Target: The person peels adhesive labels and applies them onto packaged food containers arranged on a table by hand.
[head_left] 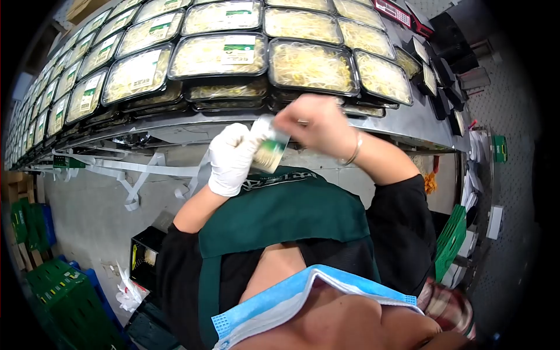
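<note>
My left hand [228, 158], in a white glove, is closed on a printed label [270, 153] with a green and white face, in front of my apron. My bare right hand [318, 123], with a bracelet on the wrist, is blurred by motion. Its fingers are pinched at the label's upper edge. Just beyond my hands, clear-lidded black trays of bean sprouts [313, 67] stand stacked at the table edge. The nearest tray on the right side bears no visible label, while a labelled tray [219, 55] sits to its left.
Rows of trays cover the metal table [420, 119]. A white backing strip [146, 168] trails below its edge on the left. Green crates [70, 297] stand at lower left, beside a black crate [146, 254]. A red device [396, 13] sits at the far right.
</note>
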### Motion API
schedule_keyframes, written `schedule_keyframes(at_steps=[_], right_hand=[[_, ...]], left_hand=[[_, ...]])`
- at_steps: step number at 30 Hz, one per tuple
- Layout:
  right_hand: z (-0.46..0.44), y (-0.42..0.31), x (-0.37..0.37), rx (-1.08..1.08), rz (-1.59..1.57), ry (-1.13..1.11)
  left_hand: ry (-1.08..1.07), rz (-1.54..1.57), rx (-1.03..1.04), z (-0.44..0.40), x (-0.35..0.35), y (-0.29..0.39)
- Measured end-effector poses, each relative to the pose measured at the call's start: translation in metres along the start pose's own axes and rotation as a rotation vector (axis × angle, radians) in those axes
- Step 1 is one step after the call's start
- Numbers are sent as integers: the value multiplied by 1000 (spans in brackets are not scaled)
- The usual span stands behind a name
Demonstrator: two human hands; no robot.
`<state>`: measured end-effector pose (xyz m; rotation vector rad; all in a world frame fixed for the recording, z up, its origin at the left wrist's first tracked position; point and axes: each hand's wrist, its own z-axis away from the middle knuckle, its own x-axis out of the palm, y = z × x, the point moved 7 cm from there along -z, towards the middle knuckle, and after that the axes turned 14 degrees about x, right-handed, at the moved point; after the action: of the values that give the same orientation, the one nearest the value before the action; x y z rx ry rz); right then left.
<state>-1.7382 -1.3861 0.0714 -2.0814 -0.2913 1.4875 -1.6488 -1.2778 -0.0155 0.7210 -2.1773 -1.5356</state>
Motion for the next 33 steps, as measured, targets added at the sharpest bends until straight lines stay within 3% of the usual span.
schedule_keyframes(at_steps=[1,2,4,6,7,8,10,12,14,16,18,19,20,22,23,24,25,26,27,29,31,33], right_hand=[[-8,19,-29,51,98,108],[-20,40,-62,104,192,218],[-46,90,-110,171,179,156],[-51,123,-108,134,249,155],[-50,135,-90,233,335,72],[-43,137,-74,68,435,66],[-31,137,-64,-42,674,199],[-19,127,-83,-76,719,319],[-3,118,-88,23,29,-116],[20,92,-82,-44,-263,-461],[30,87,-82,-198,-84,-298],[32,86,-80,-232,-113,-288],[35,85,-77,-263,-143,-278],[35,89,-65,-96,-208,-340],[32,88,-69,-119,-198,-285],[28,88,-73,-140,-187,-226],[19,84,-85,-252,-139,-108],[0,93,-97,-196,-21,-13],[-27,110,-111,-48,-54,94],[-90,133,-133,85,201,39],[-133,168,-124,-91,440,195],[-149,213,-85,-131,560,222]], left_hand=[[-61,-33,-66,-7,23,24],[-100,-196,104,-10,35,17],[-151,-27,-73,-10,59,5],[-112,24,-125,-7,65,-12],[-88,82,-176,-5,68,-20],[-79,72,-178,-5,73,-20],[24,221,-294,0,81,-22],[68,217,-281,1,92,-15],[166,308,-305,2,106,-13],[146,280,-259,-2,115,-8],[72,265,-577,2,126,-10],[-64,30,-280,-16,125,1],[139,-36,3,-27,128,22],[189,-53,113,-31,133,30],[247,60,14,-29,136,26],[160,-284,158,-30,129,30],[205,-105,-62,-28,128,17],[247,78,-279,-24,131,4],[146,-261,59,-35,123,20],[197,-149,-13,-33,108,9],[278,57,-165,-23,90,-11],[222,55,-148,-18,70,-19]])
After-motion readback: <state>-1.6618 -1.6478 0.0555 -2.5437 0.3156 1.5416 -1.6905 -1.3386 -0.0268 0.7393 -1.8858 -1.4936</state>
